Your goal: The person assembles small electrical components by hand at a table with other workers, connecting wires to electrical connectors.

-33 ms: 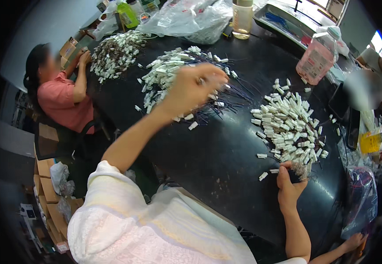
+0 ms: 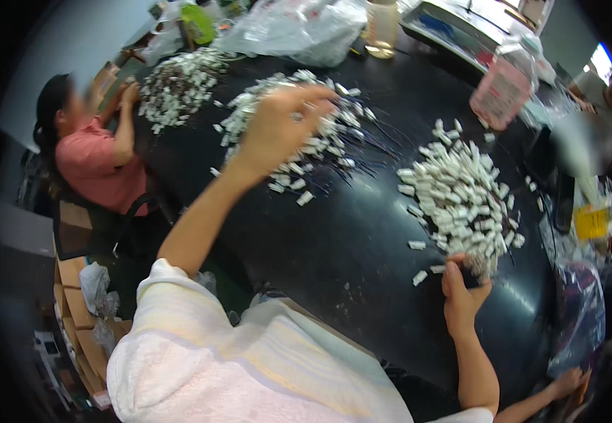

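"What lies closest to the hands?"

"Two heaps of small white connectors. The right heap [image 2: 461, 190] sits on the right side of the dark bench [image 2: 334, 247], and the middle heap [image 2: 331, 134] lies farther left, with dark wires [image 2: 375, 155] fanning out of its right side."

"And the right hand?"

"The right hand [image 2: 462, 303] is at the near edge of the right heap. Its thumb and fingers curve about a small speckled brownish bunch [image 2: 478, 265]; I can't tell whether they grip it or merely touch it. A few loose connectors [image 2: 417, 245] lie just left of the heap."

"The left one?"

"The left hand [image 2: 283, 127] is in front of the middle heap, fingers bent and blurred. Whether they pinch anything, I can't tell."

"Farther out?"

"Past the middle heap, to the left, there's a third heap [image 2: 179, 88], with a co-worker in a pink top [image 2: 98, 158] seated beside it, hands near its edge. Along the far side are a clear plastic bag [image 2: 299, 32], a bottle of pale liquid [image 2: 382, 32] and a tray [image 2: 440, 51]. A bottle of pink liquid [image 2: 503, 95] stands beyond the right heap."

"On the floor side?"

"Cardboard boxes [image 2: 77, 303], at the left."
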{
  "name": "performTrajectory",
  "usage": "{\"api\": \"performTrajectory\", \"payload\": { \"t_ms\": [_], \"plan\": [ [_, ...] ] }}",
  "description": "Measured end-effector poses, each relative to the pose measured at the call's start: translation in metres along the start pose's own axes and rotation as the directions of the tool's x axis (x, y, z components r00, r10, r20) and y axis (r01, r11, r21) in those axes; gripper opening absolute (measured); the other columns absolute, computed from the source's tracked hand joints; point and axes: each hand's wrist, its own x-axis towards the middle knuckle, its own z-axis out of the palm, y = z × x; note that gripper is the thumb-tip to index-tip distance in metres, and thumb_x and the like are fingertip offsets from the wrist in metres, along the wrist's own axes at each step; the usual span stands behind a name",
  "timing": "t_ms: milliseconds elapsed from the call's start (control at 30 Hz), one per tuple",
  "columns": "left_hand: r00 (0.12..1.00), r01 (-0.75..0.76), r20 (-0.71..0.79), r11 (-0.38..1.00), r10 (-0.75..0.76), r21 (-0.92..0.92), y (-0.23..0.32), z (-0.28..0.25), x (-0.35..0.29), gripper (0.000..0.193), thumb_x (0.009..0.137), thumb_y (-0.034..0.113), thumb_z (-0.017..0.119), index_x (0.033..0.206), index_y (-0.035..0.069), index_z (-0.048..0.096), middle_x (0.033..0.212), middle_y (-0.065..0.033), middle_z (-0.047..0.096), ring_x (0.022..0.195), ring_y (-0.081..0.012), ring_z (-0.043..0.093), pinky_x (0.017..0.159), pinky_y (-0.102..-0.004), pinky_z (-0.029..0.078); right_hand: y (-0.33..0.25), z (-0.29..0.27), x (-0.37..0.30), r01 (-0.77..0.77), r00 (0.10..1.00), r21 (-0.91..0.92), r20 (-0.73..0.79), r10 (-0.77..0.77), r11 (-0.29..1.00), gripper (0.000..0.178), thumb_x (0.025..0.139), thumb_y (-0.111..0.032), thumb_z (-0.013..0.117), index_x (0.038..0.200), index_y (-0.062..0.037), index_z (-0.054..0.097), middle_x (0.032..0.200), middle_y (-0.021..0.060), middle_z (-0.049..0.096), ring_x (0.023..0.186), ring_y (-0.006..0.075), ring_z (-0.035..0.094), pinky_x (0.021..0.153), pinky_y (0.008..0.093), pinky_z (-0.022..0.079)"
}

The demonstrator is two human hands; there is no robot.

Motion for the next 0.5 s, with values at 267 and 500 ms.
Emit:
{"api": "performTrajectory", "payload": {
  "t_ms": [267, 500],
  "plan": [
    [0.868, -0.406, 0.229, 0.895, 0.441, -0.186, 0.043, 0.067, -0.039, 0.02, 0.069, 0.01, 0.07, 0.087, 0.004, 0.062, 0.086, -0.0095, 0.059, 0.081, -0.0254, 0.056, 0.068, -0.0335, 0.046, -0.012, -0.001, 0.012, -0.057, 0.99, 0.159, 0.14, 0.034, 0.986, 0.012, 0.082, -0.007, 0.054, 0.091, 0.0013, 0.051, 0.061, 0.0051, 0.052, 0.047, 0.0052, 0.037, 0.044, 0.0201, 0.027],
    [0.869, -0.289, 0.345, 0.929, 0.356, -0.231, 0.058, 0.121, -0.07, 0.023, 0.068, 0.009, 0.07, 0.088, 0.003, 0.061, 0.081, -0.0089, 0.056, 0.074, -0.0238, 0.054, 0.063, -0.0338, 0.045, -0.006, 0.005, 0.004, -0.04, 0.999, -0.035, 0.018, 0.041, 0.999, 0.007, 0.076, -0.001, 0.063, 0.081, 0.0012, 0.058, 0.065, 0.0013, 0.057, 0.058, 0.0057, 0.051, 0.054, 0.0198, 0.04]
  ]
}}
